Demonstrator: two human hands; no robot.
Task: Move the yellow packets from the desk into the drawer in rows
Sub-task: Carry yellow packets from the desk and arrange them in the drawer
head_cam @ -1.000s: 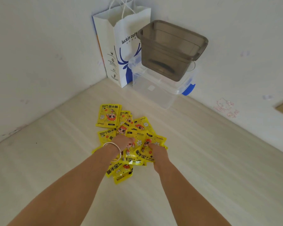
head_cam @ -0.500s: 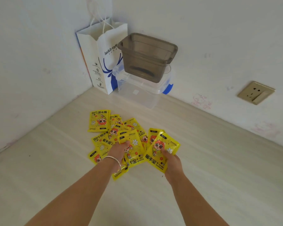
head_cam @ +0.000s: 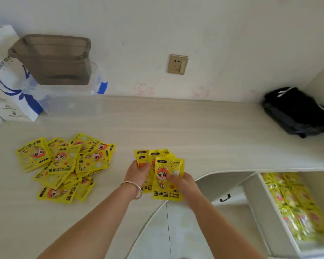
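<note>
Looks like a home to me, a bedroom or study corner. Light wood-grain desk (head_cam: pixel 195 128) pushed against a plain white wall with faint pink sticker marks (head_cam: pixel 144 89) and a beige wall socket (head_cam: pixel 177 64). At the desk's far left corner I see a Luckin Coffee paper bag (head_cam: pixel 4 75) and a brown plastic bin (head_cam: pixel 54 60) stacked on a clear storage box (head_cam: pixel 67 101). Dark folded clothing or a bag (head_cam: pixel 297 113) sits at the far right corner. Below the desk's curved front edge, an open white drawer (head_cam: pixel 258 208) holds household stock.
</note>
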